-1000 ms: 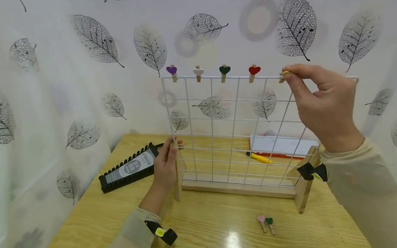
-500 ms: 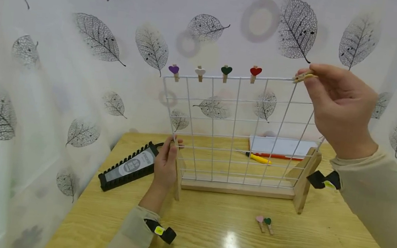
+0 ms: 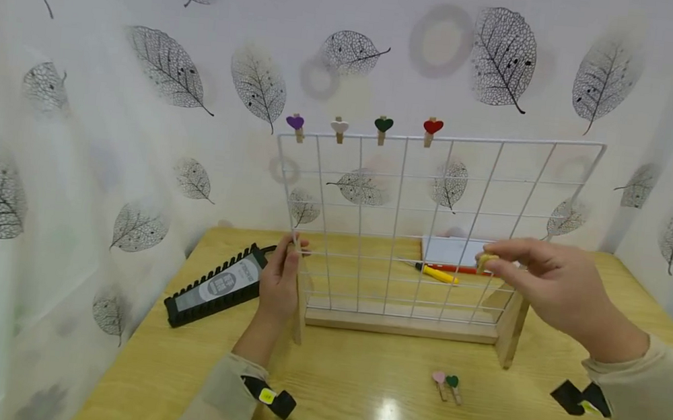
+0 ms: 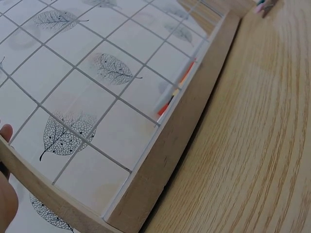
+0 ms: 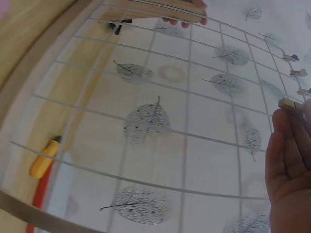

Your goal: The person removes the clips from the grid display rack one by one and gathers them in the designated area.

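R hand (image 3: 568,296) pinching clip (image 3: 485,262) mid-right of frame, L hand (image 3: 279,287) gripping rack (image 3: 401,326) left of center. Clip's prob light w/ stiff spring, squeeze back end.

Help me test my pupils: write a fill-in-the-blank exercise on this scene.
In the head view, the leftmost clip on the rack has a ____ heart.
The pink clip on the table lies beside a ____ clip.
A raised clip is pinched by the ____ hand.

Missing words: purple, green, right.
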Demonstrator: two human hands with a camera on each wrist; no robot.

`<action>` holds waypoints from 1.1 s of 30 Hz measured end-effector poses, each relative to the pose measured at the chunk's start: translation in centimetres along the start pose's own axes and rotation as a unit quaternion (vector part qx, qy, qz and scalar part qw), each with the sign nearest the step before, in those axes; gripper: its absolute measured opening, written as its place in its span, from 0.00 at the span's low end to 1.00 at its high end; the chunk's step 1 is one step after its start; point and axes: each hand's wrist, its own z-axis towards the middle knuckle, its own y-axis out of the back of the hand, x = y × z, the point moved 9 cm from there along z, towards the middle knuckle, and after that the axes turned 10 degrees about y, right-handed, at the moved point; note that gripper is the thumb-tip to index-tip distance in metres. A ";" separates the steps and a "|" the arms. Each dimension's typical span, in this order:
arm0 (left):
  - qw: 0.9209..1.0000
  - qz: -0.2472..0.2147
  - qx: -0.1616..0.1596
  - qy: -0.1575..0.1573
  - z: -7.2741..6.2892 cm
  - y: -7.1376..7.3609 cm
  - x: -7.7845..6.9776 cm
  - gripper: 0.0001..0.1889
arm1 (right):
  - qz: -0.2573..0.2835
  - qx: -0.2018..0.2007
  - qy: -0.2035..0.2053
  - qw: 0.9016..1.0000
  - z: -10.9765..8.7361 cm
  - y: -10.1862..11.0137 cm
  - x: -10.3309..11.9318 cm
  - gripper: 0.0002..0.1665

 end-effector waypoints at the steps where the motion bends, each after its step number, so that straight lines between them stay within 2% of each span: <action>1: 1.000 -0.002 0.003 0.002 -0.2 0.0 0.1 0.19 | 0.010 0.024 -0.016 1.000 -0.9 -0.7 -0.5 0.15; 6: 1.000 -0.008 0.015 0.004 -0.5 -0.1 0.1 0.19 | 0.070 0.106 -0.107 0.986 -5.5 -3.8 -2.9 0.11; 11: 1.000 -0.013 0.009 0.012 -0.4 0.1 0.0 0.20 | 0.126 0.164 -0.146 0.968 -8.6 -6.2 -4.3 0.08; 16: 1.000 -0.012 0.008 0.012 -0.2 0.2 0.0 0.21 | 0.176 0.233 -0.180 0.939 -11.1 -8.5 -5.5 0.12; 21: 1.000 -0.007 0.007 0.011 -0.1 0.2 -0.1 0.20 | 0.197 0.294 -0.194 0.915 -12.8 -10.6 -6.3 0.14; 28: 1.000 -0.004 0.008 0.010 -0.2 0.1 0.0 0.19 | 0.208 0.331 -0.244 0.887 -14.4 -12.1 -7.3 0.09; 31: 1.000 -0.001 0.005 0.001 -0.3 0.1 -0.1 0.19 | 0.208 0.342 -0.257 0.880 -14.8 -12.6 -7.5 0.07; 33: 1.000 -0.001 0.004 -0.002 -0.3 0.1 -0.2 0.19 | 0.201 0.344 -0.259 0.880 -14.9 -12.8 -7.7 0.06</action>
